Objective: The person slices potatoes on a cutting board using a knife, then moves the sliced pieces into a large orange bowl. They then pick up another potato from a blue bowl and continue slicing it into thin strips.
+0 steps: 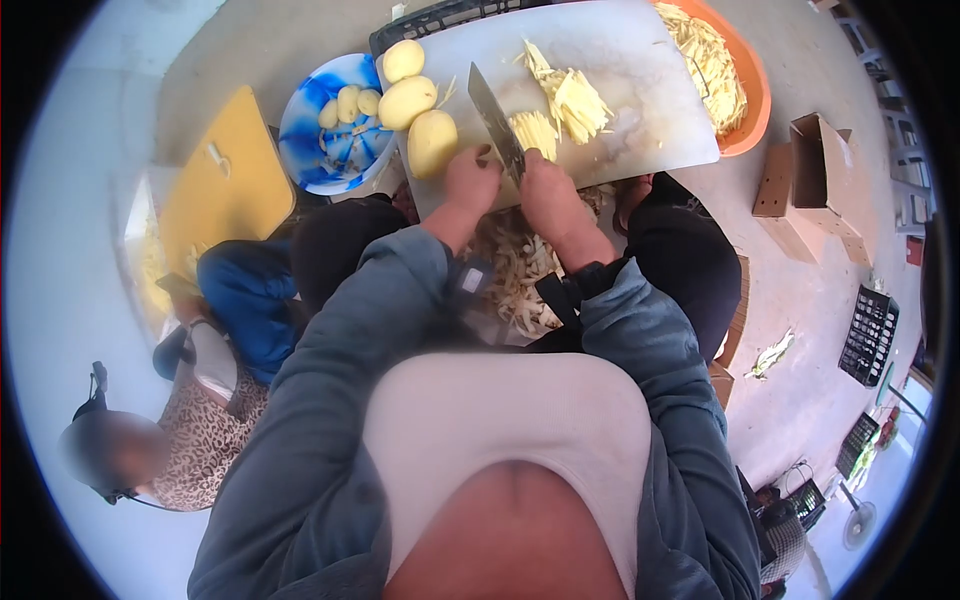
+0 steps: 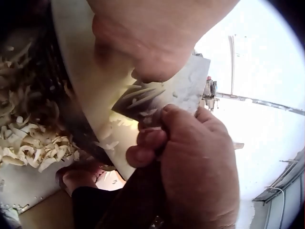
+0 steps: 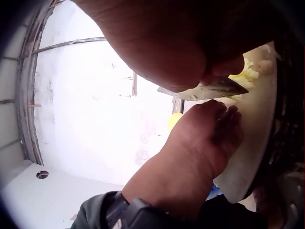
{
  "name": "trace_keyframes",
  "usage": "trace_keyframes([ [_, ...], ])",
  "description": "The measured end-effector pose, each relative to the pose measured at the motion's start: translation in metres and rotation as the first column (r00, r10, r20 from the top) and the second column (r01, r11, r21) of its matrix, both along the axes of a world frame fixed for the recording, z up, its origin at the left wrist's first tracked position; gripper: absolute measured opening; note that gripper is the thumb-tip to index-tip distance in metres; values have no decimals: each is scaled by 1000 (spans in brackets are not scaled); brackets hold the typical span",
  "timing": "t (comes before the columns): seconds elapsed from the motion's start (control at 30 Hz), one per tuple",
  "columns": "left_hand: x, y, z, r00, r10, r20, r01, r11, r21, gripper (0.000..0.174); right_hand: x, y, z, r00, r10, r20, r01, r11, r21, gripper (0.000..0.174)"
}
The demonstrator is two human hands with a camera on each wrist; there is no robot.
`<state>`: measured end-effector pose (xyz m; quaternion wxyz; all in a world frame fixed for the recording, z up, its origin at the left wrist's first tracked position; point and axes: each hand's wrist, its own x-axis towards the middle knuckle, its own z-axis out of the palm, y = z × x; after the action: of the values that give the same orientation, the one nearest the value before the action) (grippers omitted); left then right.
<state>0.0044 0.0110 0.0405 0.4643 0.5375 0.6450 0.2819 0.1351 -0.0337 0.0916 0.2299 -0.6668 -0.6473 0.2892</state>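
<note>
My right hand (image 1: 555, 200) grips a cleaver (image 1: 492, 115), its broad blade standing over the white cutting board (image 1: 650, 110). A few pale strips cling to the blade (image 2: 143, 98) in the left wrist view. Close beside the blade is my left hand (image 1: 472, 182), fingers loosely curled and no object visible in it; the right wrist view shows this left hand (image 3: 205, 138) just below the cleaver. Cut potato strips (image 1: 575, 103) lie in piles to the right of the blade. Several peeled whole potatoes (image 1: 432, 143) sit along the board's left edge.
An orange basin (image 1: 757, 110) of potato strips stands right of the board. To the left is a blue-and-white basin (image 1: 300, 160) with several potatoes. Peelings (image 1: 520, 280) lie below the board, between the knees. Another person (image 1: 210, 440) sits at left by a yellow board (image 1: 225, 180).
</note>
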Motion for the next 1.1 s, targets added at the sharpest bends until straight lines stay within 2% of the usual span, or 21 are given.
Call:
trace_keyframes([
  [0.03, 0, -3, 8, 1000, -5, 2, 5, 1000, 5, 36, 0, -3, -5, 1000, 17, 14, -17, 1000, 11, 11],
  [0.1, -2, -10, 21, 983, 69, 169, -56, 995, -81, 34, 0, -7, -13, 999, 26, 33, -26, 999, 25, 14],
  [0.13, -3, -12, 24, 983, 61, 172, -48, 996, -78, 34, 0, -7, -15, 999, 41, 25, -41, 999, -2, 13],
  [0.2, -4, -16, 30, 950, 75, 303, -30, 988, -151, 31, 2, -8, -19, 999, 48, 21, -47, 999, -23, 13],
  [0.23, -3, -18, 33, 950, 65, 307, -21, 989, -146, 31, 3, -8, -20, 998, 48, 31, -48, 999, -7, 14],
  [0.3, -2, -21, 36, 933, 95, 348, -9, 971, -240, 28, 8, -6, -18, 998, 42, 45, -42, 999, 11, 14],
  [0.37, -1, -21, 38, 921, 123, 370, -21, 963, -268, 26, 15, -2, -9, 978, 87, 187, -89, 996, 2, 14],
  [0.5, 3, -17, 38, 869, 232, 437, -52, 921, -387, 23, 28, 12, -8, 963, 40, 267, -31, 999, -37, 14],
  [0.57, 6, -17, 36, 851, 238, 469, -29, 912, -409, 22, 37, 18, -1, 936, 106, 336, -98, 994, -41, 14],
  [0.67, 15, -17, 41, 811, 273, 518, 1, 883, -469, 22, 45, 30, 2, 912, 105, 396, -87, 994, -62, 15],
  [0.9, 30, -19, 61, 661, 336, 671, 139, 824, -549, 20, 65, 52, -10, 891, 40, 453, -54, 998, 19, 16],
  [1.1, 37, -16, 66, 607, 350, 713, 192, 806, -560, 20, 85, 71, -16, 896, 42, 443, -72, 996, 49, 18],
])
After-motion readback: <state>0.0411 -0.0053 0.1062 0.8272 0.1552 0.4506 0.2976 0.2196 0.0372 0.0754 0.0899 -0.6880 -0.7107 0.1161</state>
